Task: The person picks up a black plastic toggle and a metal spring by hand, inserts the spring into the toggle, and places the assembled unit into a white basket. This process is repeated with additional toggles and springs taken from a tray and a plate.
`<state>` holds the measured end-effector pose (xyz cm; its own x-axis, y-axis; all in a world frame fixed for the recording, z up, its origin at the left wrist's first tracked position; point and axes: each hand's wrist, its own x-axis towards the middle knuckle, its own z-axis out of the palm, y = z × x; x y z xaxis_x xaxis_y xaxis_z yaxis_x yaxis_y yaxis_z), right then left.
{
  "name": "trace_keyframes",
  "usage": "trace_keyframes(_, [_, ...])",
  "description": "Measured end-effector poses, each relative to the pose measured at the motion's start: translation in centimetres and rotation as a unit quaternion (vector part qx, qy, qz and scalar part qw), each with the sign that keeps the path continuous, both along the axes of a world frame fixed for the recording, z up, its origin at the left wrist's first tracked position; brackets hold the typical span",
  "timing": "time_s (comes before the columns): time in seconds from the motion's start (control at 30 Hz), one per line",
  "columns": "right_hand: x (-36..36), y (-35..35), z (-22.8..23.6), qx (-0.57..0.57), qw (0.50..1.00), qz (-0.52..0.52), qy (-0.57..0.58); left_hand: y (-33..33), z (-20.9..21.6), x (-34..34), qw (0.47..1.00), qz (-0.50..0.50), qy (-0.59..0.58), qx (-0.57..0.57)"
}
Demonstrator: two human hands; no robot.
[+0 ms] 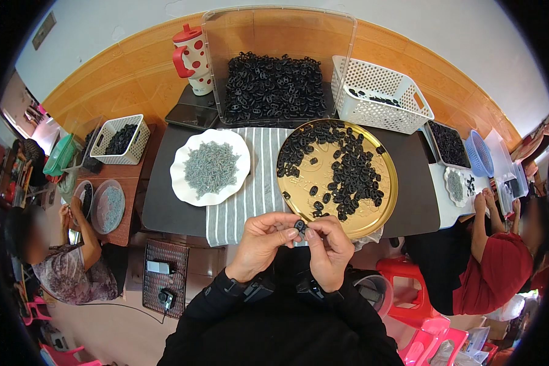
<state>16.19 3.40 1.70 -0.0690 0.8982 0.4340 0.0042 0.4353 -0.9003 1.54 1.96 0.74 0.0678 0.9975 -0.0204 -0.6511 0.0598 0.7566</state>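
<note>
Close to my body, just off the table's near edge, both hands meet over a small black plastic piece (300,226) with holes in it. My left hand (255,247) pinches this piece between thumb and forefinger. Thumb and fingers of my right hand (329,259) are closed right beside it; a bit of grey shows there, too small to name. Beyond them lies a round gold tray (324,174) with many loose black pieces (351,183). To its left, a white scalloped plate (180,174) holds a heap of small grey screws (212,169).
A clear bin (280,24) of black pieces stands at the back, between a red-dotted tumbler (195,58) and a white perforated basket (378,79). A striped cloth (256,158) lies under the tray. People (500,268) sit working at either side; a red stool (409,287) stands right.
</note>
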Motion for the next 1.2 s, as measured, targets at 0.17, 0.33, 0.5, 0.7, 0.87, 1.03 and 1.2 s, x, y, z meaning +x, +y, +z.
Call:
trace_keyframes(0.17, [-0.3, -0.1, -0.5, -0.002, 1.0, 0.007, 0.027, -0.1, 0.0, 0.4, 1.0, 0.004, -0.004, 0.011])
trace_keyframes(0.33, [-0.2, -0.1, -0.4, -0.011, 1.0, -0.004, 0.026, -0.1, -0.2, 0.3, 1.0, 0.006, 0.0, 0.004])
trace_keyframes(0.5, [-0.4, -0.1, 0.0, -0.033, 0.997, 0.02, 0.072, -0.1, -0.4, 0.4, 1.0, 0.015, 0.002, 0.008])
trace_keyframes(0.7, [-0.3, -0.2, 0.2, -0.049, 0.99, 0.049, 0.124, -0.1, -0.6, 0.7, 0.999, 0.028, 0.012, 0.026])
trace_keyframes(0.87, [0.0, -0.1, 0.1, -0.064, 0.983, 0.073, 0.155, -0.2, -0.5, 0.8, 0.997, 0.029, 0.032, 0.058])
trace_keyframes(1.03, [1.2, 0.4, 0.0, -0.14, 0.957, 0.175, 0.186, -0.3, -0.1, 0.3, 0.998, -0.002, 0.024, 0.057])
trace_keyframes(1.2, [2.3, 1.1, 0.1, -0.129, 0.957, 0.241, 0.096, -0.8, 0.5, 0.1, 0.998, -0.028, 0.015, 0.049])
